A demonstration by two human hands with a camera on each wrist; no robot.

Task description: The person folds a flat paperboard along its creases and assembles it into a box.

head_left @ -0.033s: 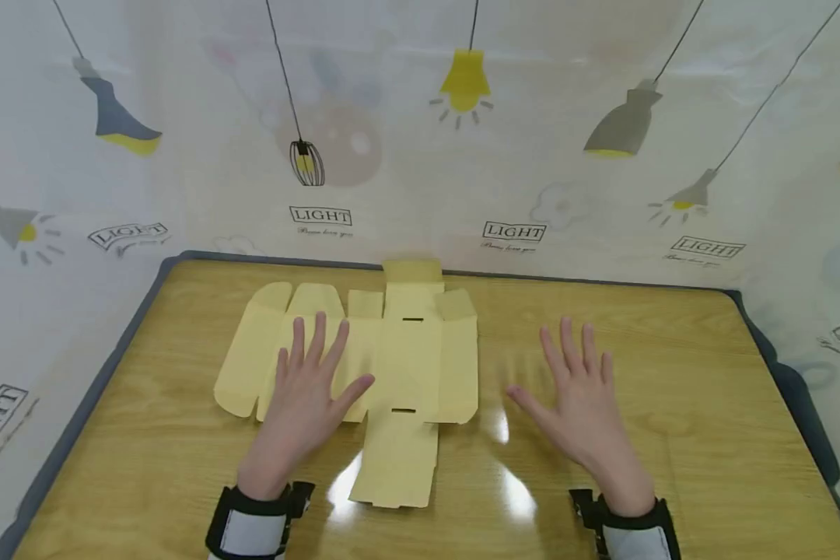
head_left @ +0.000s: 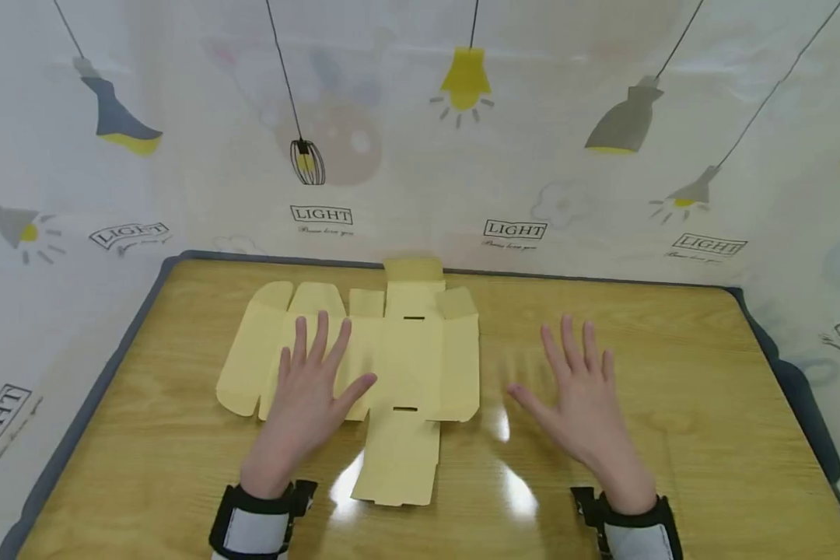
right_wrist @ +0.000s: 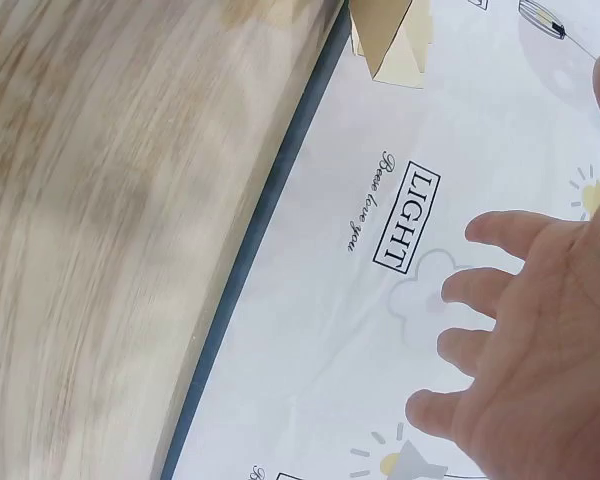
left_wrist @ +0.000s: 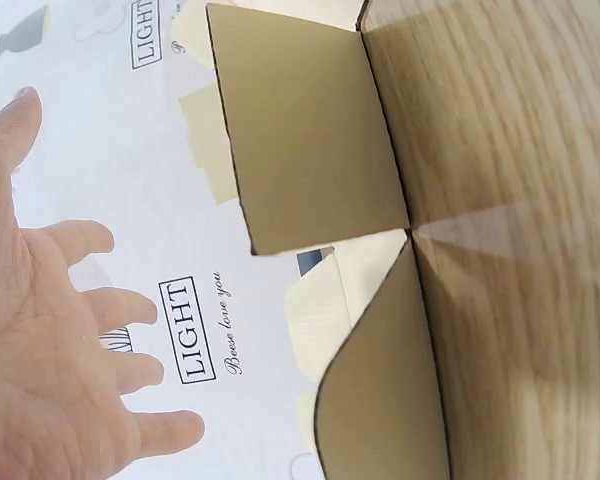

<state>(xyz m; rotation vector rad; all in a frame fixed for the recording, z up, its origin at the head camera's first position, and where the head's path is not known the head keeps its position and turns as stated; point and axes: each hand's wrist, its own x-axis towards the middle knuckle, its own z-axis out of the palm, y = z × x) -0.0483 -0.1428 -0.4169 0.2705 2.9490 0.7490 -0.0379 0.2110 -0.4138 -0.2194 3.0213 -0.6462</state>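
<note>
An unfolded yellow cardboard box blank point(head_left: 409, 362), creased and slotted, lies on the wooden table. Over its left panels hovers my left hand point(head_left: 308, 400), palm down with fingers spread, covering part of the card. The left wrist view shows a gap between that hand point(left_wrist: 55, 370) and the cardboard flaps point(left_wrist: 305, 130), which stand up at an angle from the tabletop. To the right of the blank, my right hand point(head_left: 584, 408) is held above the table, fingers spread and holding nothing. A corner of the cardboard point(right_wrist: 385, 35) shows at the top of the right wrist view.
The wooden table point(head_left: 707, 404) has a dark grey edge strip point(head_left: 98, 389). A pale sheet point(head_left: 420, 155) printed with lamps and "LIGHT" lettering rises behind it and along both sides. Black wrist straps point(head_left: 255, 525) circle both wrists. Bright reflections lie on the tabletop near the front.
</note>
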